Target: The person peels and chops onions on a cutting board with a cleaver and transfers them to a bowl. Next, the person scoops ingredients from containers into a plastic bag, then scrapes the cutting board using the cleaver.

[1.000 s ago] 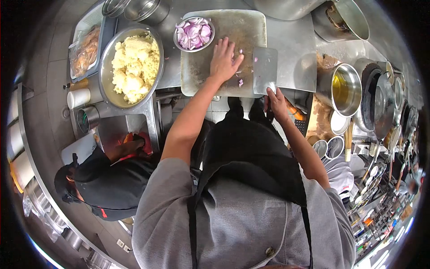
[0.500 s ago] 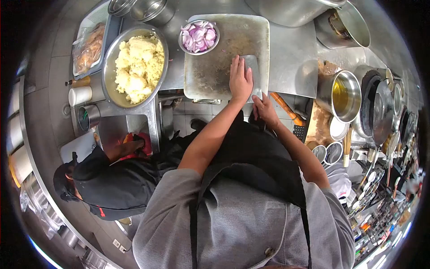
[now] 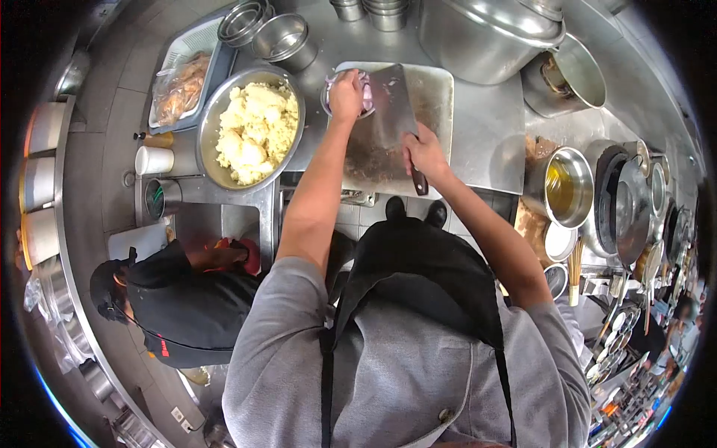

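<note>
My right hand (image 3: 426,151) is closed around the dark handle of a cleaver (image 3: 390,98). Its broad blade slants up and left, over the cutting board (image 3: 435,101) and against or near the right rim of a small metal bowl. Sliced red onion (image 3: 367,91) fills that bowl (image 3: 367,114), which stands on the board's left side. My left hand (image 3: 346,95) is over the bowl at the onion, fingers curled; whether they grip any slices is hidden. A few pale bits cling to the blade.
Left of the board stands a large bowl (image 3: 207,153) of crumbly yellow mash (image 3: 254,134). A bagged food (image 3: 181,88) lies in a tray behind it. Big pots (image 3: 478,45) stand at the back right, and a pot of oil (image 3: 570,187) nearer. A co-worker (image 3: 190,306) bends at the sink on my left.
My left hand has left the blade and moved up-left to the onion bowl. My right hand has raised the cleaver from the board's near right edge toward the bowl. The view has shifted.
</note>
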